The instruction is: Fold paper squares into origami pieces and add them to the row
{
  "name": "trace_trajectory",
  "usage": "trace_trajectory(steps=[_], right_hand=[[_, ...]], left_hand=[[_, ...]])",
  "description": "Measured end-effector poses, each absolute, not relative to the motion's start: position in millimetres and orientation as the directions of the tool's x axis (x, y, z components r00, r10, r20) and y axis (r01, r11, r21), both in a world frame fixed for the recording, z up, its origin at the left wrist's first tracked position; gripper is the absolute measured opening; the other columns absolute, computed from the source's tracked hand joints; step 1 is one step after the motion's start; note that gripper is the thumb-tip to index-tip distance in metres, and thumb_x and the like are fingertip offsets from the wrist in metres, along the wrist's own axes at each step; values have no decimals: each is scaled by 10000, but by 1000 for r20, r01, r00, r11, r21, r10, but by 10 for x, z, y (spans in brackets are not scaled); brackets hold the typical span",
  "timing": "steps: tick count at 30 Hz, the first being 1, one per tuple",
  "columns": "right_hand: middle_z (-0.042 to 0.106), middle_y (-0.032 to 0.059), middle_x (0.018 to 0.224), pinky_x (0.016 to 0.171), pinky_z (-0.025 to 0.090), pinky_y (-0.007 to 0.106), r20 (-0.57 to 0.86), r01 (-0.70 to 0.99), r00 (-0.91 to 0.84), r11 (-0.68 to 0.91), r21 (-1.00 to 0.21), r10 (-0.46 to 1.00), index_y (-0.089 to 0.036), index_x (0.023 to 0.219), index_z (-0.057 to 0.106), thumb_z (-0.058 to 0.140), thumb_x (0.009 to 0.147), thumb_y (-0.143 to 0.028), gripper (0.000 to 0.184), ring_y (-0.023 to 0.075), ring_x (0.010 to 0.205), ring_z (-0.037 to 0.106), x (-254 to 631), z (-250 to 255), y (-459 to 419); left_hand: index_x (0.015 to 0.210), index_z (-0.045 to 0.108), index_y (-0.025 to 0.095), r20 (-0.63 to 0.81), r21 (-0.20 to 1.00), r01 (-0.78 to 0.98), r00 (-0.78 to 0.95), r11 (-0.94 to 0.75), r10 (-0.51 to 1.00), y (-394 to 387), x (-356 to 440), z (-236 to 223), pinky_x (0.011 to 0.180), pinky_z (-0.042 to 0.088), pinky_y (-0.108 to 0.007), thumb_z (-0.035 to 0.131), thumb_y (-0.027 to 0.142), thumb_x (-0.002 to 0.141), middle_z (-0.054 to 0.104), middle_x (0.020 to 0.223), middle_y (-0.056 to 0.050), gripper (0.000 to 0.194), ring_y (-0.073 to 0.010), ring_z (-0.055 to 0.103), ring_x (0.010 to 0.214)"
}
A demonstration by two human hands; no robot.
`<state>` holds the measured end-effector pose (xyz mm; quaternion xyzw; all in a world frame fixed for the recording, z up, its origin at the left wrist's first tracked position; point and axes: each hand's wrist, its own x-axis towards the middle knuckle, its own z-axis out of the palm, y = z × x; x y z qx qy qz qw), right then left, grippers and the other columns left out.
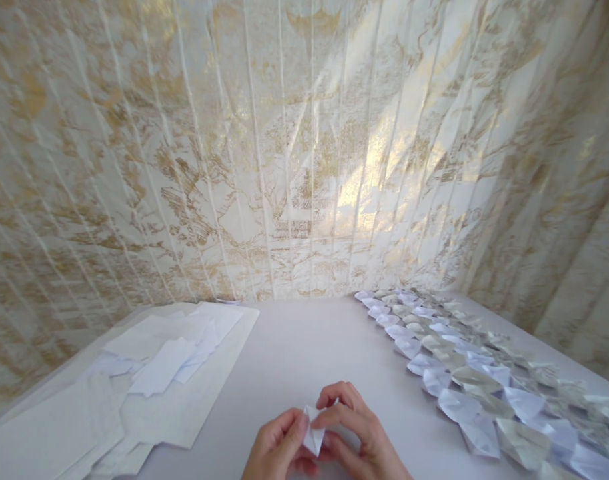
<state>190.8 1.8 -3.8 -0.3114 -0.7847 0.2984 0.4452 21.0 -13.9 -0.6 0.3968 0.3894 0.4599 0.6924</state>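
Note:
Close to the table's front edge, my left hand (279, 443) and my right hand (355, 427) meet around a small folded white paper piece (312, 433). It is roughly diamond-shaped, with a crease down its middle and a point facing down. My left thumb presses on its left side, the fingers curling behind it. The right index finger touches its upper right, while the right thumb is at its lower right. Parts of the paper and some fingertips are hidden behind the hands.
A pile of loose white paper sheets and cut pieces (164, 363) lies on the left of the white table (304, 347). Rows of several folded paper pieces (457, 403), white and greyish, cover the right side. Behind the table hangs a gold-patterned curtain (264, 167).

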Motion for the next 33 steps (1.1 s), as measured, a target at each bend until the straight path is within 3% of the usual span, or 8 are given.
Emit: trace_trajectory(steps=[5,7,12,17,22,25,28,33], right_hand=[[594,45,892,810,460,336,475,189,-431,591,-784,768,-242,909,709,705,847,-337,114,220,876,593,1919,17,24],[586,42,869,779,453,316,452,162,-420,556,-815,787,-229,828,713,680,869,-426,204,208,848,591,1919,9,20],[556,8,706,669,404,288,310,128,-372,380,-916,875,-187,690,635,640,843,-593,434,171,691,536,1884,1,3],[464,-41,594,575,320,262,107,82,-384,150,-985,917,-186,694,516,606,797,-703,535,121,574,402,1845,-1,-17],[438,-43,635,576,293,258,122,70,-376,159,-985,919,-188,724,485,579,805,-724,550,118,602,360,1832,-56,-7],[416,-55,632,557,276,251,114,31,-383,136,-990,917,-196,748,469,575,816,-717,536,114,590,354,1832,-88,2],[452,-53,650,566,286,248,126,-27,-412,126,-992,903,-200,792,464,585,852,-659,479,111,595,380,1838,-92,-1],[479,-46,685,622,336,257,174,-92,-430,149,-985,886,-193,861,479,574,896,-600,419,114,623,416,1830,-52,-32]], left_hand=[[753,653,161,-196,904,-318,291,288,937,-95,166,-61,629,476,-285,798,632,625,637,651,18,509,-174,651,625],[733,629,166,-204,902,-301,338,311,919,-81,152,-82,608,466,-284,797,642,617,630,635,30,518,-179,664,604],[761,587,172,-214,927,-177,471,329,856,-60,113,-68,657,443,-299,705,674,715,766,739,-101,518,-246,731,719],[798,600,163,-225,923,-154,528,353,819,-78,97,-37,677,437,-296,678,670,749,779,778,-132,516,-223,720,720],[853,606,152,-229,921,-157,523,356,821,-110,107,-16,697,444,-294,624,741,741,778,779,-130,600,-211,707,724],[901,606,127,-180,962,-83,526,261,831,-108,109,-13,687,462,-303,539,779,771,770,786,-157,669,-227,712,744],[899,579,132,-142,988,22,539,154,830,-99,110,-30,651,468,-293,546,751,792,766,795,-168,629,-239,721,757],[862,553,157,-138,990,64,532,123,836,-94,115,-92,629,473,-274,500,735,833,763,747,-142,581,-217,719,715]])
